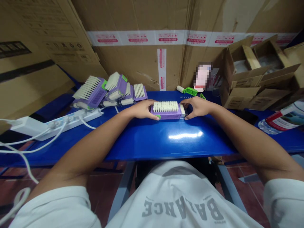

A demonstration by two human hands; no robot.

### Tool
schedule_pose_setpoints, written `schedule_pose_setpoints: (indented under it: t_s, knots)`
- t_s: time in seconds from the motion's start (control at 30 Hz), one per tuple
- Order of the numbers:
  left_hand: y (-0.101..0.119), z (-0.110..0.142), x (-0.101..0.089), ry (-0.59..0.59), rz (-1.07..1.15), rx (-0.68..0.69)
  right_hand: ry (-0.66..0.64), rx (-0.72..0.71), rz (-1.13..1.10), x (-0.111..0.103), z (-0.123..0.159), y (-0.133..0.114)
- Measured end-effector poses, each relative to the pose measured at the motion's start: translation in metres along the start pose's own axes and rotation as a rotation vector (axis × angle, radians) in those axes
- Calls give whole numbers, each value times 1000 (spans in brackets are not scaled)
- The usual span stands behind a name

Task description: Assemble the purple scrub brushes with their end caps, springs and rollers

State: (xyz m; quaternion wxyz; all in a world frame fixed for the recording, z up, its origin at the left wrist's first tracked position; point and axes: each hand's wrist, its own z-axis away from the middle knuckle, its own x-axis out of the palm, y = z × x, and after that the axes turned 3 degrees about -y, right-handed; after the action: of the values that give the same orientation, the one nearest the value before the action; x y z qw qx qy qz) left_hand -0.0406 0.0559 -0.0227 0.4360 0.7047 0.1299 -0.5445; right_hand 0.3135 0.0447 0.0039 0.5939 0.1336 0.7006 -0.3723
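A purple brush point(167, 111) with white bristles facing up lies on the blue table point(166, 139), a white roller part at its right end. My left hand point(142, 110) grips its left end, fingers curled round it. My right hand point(198, 107) pinches the right end at the white part. Both hands rest on the table surface.
A pile of several purple brushes point(106, 90) lies at the back left beside a white power strip point(59, 123) with cables. Loose green and white parts point(188, 91) sit behind the hands. Open cardboard boxes point(256, 72) stand at the right; big cartons form the back wall.
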Motion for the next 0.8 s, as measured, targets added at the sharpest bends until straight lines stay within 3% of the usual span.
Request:
schedule_pose_setpoints:
  t_s: [0.47, 0.8]
  knots:
    - [0, 1, 0, -9, -25, 23, -23, 62, 33, 0, 1, -4]
    - [4, 1, -1, -33, -80, 13, -9, 4, -48, 0, 3, 6]
